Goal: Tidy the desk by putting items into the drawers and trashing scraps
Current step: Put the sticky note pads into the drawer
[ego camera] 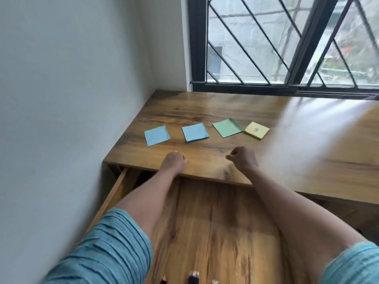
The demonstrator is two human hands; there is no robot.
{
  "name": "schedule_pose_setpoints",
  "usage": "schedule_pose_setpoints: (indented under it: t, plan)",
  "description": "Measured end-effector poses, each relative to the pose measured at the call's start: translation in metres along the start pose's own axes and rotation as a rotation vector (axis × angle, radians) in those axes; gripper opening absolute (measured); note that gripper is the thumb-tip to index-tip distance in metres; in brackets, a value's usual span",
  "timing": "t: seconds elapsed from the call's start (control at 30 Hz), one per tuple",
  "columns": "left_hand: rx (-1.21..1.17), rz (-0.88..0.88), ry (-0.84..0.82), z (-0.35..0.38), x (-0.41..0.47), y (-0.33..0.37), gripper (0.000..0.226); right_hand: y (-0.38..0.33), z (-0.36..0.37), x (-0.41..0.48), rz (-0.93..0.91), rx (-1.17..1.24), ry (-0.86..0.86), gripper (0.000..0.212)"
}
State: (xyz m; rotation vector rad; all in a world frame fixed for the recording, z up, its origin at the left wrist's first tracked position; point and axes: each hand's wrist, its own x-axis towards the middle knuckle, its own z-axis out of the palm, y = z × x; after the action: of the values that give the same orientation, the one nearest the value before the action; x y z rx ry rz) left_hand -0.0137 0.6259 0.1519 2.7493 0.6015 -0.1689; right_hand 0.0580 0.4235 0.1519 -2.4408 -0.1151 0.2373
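- Head view: my left hand rests on the front edge of the brown wood-grain desk. The fingers are curled under into a loose fist, and I see nothing in them.
- My right hand sits just inside the same edge, well apart from the left. It is also balled up, thumb against forefinger, with no object showing in it.
- The wide wooden drawer stands pulled out beneath my forearms, I judge so the desk's things can drop straight in. A few small dark items lie at its near end, too cut off to name.
- Four paper squares lie in a row beyond my knuckles, none touched:
  - the thin pale-blue square sheet at far left
  - the thicker blue square notepad
  - the green square notepad, its corner touching the next pad
  - the yellow square notepad with a small label
- The blue sheet and blue pad are nearest my hands, so they look like the easiest to reach.
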Motion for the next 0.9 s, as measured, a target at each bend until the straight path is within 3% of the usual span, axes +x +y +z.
schedule_pose_setpoints:
  t: [0.2,0.4,0.53,0.7,0.77,0.9]
  plan:
    - [0.041,0.075,0.011,-0.02,0.113,0.017,0.049,-0.009,0.004,0.096,-0.074,-0.224,0.136,0.04]
    - [-0.03,-0.003,-0.152,-0.03,0.167,0.03,0.085,-0.014,0.013,0.151,-0.024,-0.373,0.067,0.062]
    - [0.055,-0.019,-0.194,-0.029,0.173,0.032,0.072,-0.018,0.013,0.165,0.042,-0.344,0.019,0.082]
    - [0.057,-0.117,-0.174,-0.021,0.173,0.026,0.083,-0.027,0.012,0.168,0.127,-0.463,-0.113,0.099]
    - [0.015,-0.133,-0.134,-0.02,0.167,0.026,0.084,-0.028,0.014,0.165,0.149,-0.482,-0.194,0.096]
    - [-0.238,-0.102,0.05,-0.019,0.15,0.026,0.072,-0.022,0.017,0.149,0.233,-0.281,-0.177,0.087]
